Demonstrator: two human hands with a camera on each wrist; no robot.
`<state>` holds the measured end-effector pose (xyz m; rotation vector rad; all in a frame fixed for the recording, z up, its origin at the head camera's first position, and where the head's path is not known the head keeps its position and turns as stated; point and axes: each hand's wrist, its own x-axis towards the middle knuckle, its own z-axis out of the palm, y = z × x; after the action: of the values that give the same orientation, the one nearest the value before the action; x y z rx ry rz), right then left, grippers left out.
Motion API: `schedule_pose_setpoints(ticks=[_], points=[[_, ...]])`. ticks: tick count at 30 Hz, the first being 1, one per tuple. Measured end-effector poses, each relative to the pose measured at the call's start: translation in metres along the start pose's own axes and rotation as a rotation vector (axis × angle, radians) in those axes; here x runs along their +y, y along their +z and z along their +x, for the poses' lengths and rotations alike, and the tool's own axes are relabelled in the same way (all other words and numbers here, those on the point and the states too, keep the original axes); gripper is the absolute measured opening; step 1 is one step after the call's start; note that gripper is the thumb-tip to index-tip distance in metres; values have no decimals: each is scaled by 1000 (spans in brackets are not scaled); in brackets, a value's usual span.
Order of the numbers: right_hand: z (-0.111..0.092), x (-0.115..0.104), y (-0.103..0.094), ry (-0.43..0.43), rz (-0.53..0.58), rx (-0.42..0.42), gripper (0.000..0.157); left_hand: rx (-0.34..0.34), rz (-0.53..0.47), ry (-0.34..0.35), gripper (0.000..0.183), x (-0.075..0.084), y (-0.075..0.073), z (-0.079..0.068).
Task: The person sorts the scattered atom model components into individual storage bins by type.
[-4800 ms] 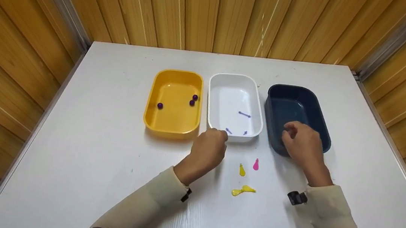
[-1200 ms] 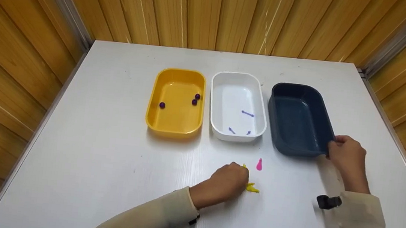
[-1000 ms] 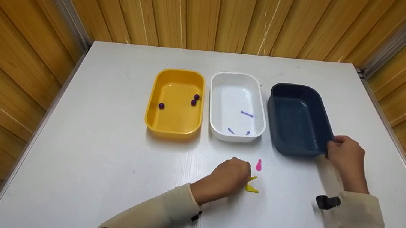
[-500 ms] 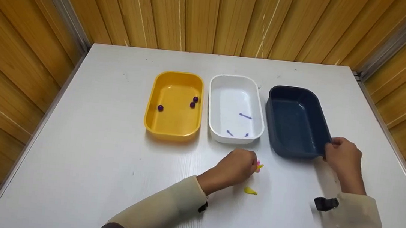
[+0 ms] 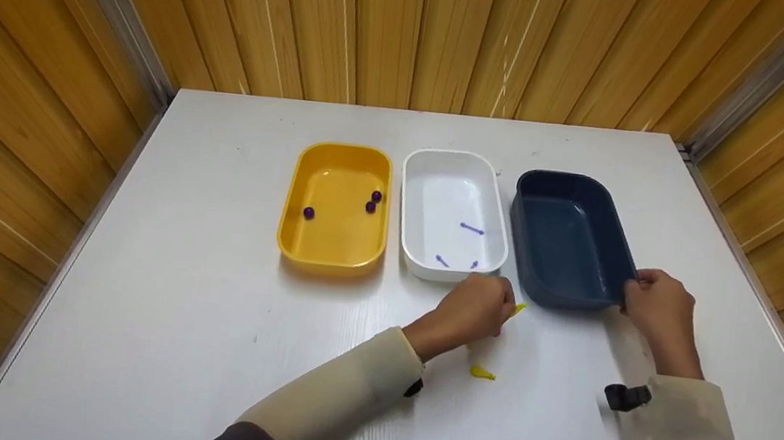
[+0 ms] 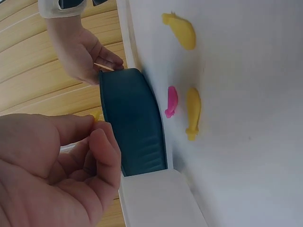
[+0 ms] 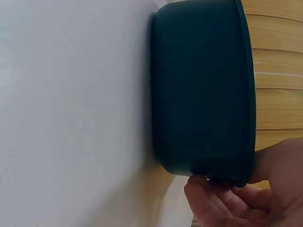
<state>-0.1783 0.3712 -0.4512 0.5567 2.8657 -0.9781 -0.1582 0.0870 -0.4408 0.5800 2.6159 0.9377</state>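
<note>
My left hand [image 5: 474, 309] pinches a small yellow uninflated balloon [image 5: 519, 309] between thumb and forefinger, just in front of the white tub [image 5: 423, 267]. In the left wrist view only a bit of that balloon pokes out past the fingertips. Below the hand lie a pink balloon [image 6: 172, 101] and a yellow balloon [image 6: 193, 113] side by side, largely covered by the hand in the head view. Nearer the person lies another yellow balloon [image 5: 481, 372]. My right hand [image 5: 663, 310] grips the near right corner of the dark blue tub [image 7: 203, 90], thumb and fingers at its rim.
Left of the white tub stands a yellow tub [image 5: 329, 264] with three purple beads [image 5: 309, 213]. Inside the white tub are three thin purple sticks [image 5: 471, 228] with knobbed ends. Wood-patterned panels [image 5: 383, 29] rise behind and beside the white table [image 5: 176, 263].
My left hand came down from the white tub, picked up a yellow balloon, and moved right and away toward the dark blue tub. My right hand shifted from over that tub to its corner.
</note>
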Motion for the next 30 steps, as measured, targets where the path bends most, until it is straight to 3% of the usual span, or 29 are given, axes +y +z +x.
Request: schedule_pose_setpoints(ticks=[6, 17, 30], points=[[0, 1, -1, -15, -12, 10, 50, 36, -17, 5, 18, 9, 1, 13], [0, 3, 0, -24, -18, 27, 49, 85, 61, -16, 16, 25, 3, 38], [1, 1, 1, -14, -18, 20, 48, 84, -38, -83, 17, 34, 6, 50]])
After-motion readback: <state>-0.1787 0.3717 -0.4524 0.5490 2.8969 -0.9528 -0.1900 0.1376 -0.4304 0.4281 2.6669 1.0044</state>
